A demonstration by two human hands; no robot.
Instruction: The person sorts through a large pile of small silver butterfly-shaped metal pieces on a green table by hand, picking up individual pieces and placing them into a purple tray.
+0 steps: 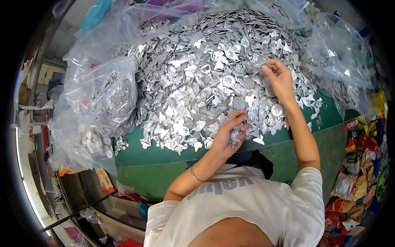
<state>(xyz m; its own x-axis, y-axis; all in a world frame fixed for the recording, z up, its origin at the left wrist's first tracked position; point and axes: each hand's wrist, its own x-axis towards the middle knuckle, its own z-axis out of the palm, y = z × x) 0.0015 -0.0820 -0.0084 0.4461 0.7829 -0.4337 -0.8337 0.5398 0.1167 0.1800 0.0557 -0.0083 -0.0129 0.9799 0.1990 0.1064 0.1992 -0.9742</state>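
Note:
A wide heap of small silver metal charms (pixel 177 107) covers the green table (pixel 135 144); butterfly, disc and ring shapes show among them. At the heap's near edge, my left hand (pixel 228 133) is palm up with its fingers curled round several metal charms (pixel 235 135). Farther out and to the right, my right hand (pixel 280 80) is closed, pinching some flat silver charms (pixel 260 66) between thumb and fingertips just over the heap. Their exact shape is too blurred to tell. A round silver disc (pixel 270 91) shows below that hand.
Clear plastic bags with metal pieces stand at the left (pixel 115 94) and right (pixel 337 61) of the heap. A purple container (pixel 177 5) lies behind it. Colourful packets (pixel 349 185) are piled at the right, and drawers (pixel 119 214) sit below left.

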